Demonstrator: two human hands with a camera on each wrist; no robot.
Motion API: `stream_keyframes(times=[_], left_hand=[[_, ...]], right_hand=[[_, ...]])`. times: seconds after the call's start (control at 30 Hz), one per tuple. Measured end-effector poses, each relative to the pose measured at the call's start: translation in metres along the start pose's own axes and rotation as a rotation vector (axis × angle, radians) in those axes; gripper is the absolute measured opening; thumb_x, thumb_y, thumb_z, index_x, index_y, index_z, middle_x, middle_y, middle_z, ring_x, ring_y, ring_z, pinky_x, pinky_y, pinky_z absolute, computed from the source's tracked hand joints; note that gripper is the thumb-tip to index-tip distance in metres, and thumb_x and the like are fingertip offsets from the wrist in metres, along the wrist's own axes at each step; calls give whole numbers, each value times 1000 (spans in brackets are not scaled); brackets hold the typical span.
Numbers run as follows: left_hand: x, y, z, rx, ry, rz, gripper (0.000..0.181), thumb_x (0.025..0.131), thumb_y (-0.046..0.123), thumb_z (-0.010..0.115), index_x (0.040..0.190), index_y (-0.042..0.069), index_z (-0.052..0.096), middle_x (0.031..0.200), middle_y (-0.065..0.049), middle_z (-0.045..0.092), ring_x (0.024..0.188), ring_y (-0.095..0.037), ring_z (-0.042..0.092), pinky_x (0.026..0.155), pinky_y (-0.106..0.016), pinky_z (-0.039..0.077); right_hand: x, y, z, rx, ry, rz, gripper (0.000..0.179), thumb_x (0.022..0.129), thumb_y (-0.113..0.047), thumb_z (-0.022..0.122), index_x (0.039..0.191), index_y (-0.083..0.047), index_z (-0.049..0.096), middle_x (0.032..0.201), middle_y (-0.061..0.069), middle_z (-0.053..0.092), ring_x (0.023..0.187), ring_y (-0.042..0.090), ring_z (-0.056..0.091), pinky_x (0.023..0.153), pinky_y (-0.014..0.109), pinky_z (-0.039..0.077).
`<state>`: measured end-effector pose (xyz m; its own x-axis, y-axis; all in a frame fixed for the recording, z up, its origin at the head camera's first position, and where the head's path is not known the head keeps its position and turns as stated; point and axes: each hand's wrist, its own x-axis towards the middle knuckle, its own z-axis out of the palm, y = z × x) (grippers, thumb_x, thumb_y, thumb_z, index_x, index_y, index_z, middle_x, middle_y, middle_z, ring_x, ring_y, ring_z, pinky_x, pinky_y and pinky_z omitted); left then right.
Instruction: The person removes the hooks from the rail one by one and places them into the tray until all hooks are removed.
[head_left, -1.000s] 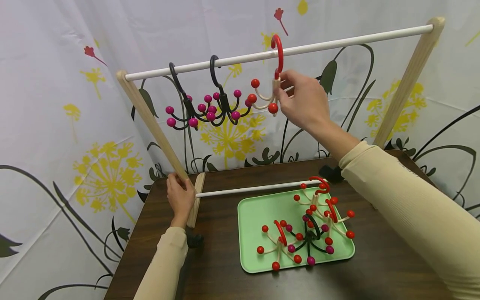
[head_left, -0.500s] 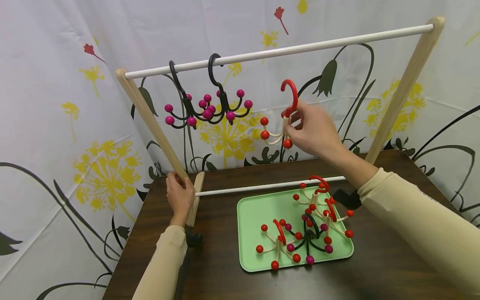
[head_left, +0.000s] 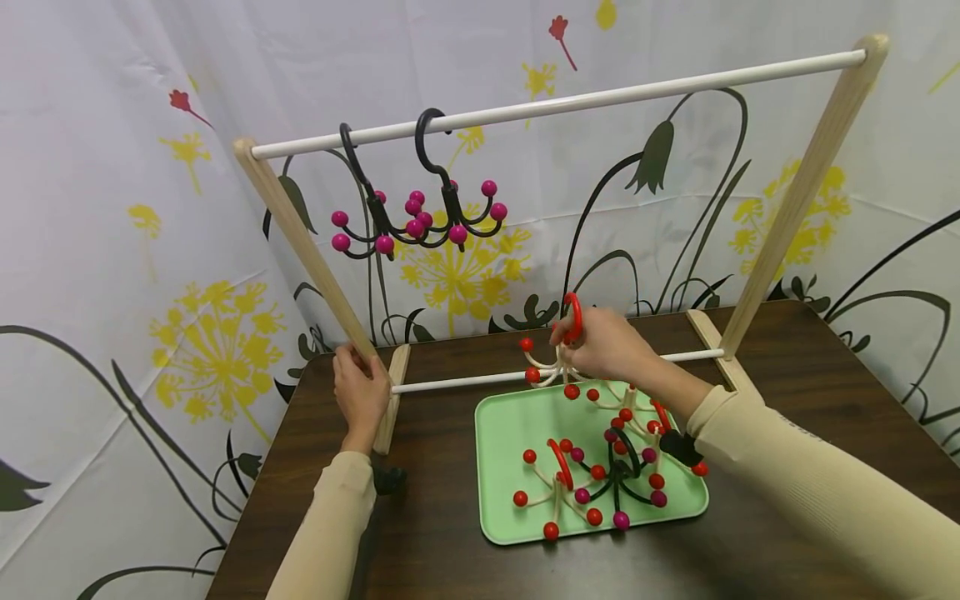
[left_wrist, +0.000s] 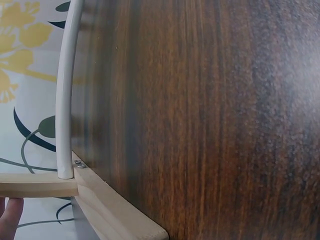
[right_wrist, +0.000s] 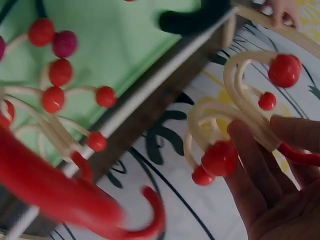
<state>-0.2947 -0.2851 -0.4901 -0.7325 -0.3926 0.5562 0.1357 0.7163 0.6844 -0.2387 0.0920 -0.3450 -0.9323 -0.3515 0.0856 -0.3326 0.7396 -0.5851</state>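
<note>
Looking down from my head, I have a red-hooked hanger (head_left: 574,319) pinched in my right hand (head_left: 607,343), near the far edge of the green tray (head_left: 517,425) and well below the top rail (head_left: 637,93). My left hand (head_left: 362,392) grips the left wooden post (head_left: 318,265) low down. Two black hangers with pink balls (head_left: 453,204) dangle side by side towards the rail's left end, while more red-hooked hangers (head_left: 561,479) and one black hanger (head_left: 618,471) sit on the tray. From my left wrist, only a fingertip (left_wrist: 11,217) of mine shows, against the post, close to the lower rail (left_wrist: 65,95) and the wooden foot (left_wrist: 112,210) on the brown table (left_wrist: 210,120). From my right wrist, my thumb and fingers (right_wrist: 250,175) grasp the hanger's stem, its pale arms and red balls spread against the flowered curtain (right_wrist: 206,202); another hook (right_wrist: 55,185), blurred, looms at lower left.
</note>
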Motion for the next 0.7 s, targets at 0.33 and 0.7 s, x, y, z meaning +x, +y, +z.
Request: stream_keyframes(times=[0.33,0.7], left_hand=[[0,-1,-1,-8,17,-5,31,93,13,60,120,1,51,96,-17,51,76,-35,53,65,-51,39],[-1,1,-1,-15,8,4,31,93,12,61,120,1,51,97,-18,52,77,-36,54,64,-51,39]], right_hand=[[-7,27,34,4,-178,-12,15,86,-1,64,92,-11,74,90,4,71,62,16,47,59,30,38],[-14,42,49,-46,-211,-77,14,87,0,65,88,-11,74,89,1,71,74,16,59,69,33,48]])
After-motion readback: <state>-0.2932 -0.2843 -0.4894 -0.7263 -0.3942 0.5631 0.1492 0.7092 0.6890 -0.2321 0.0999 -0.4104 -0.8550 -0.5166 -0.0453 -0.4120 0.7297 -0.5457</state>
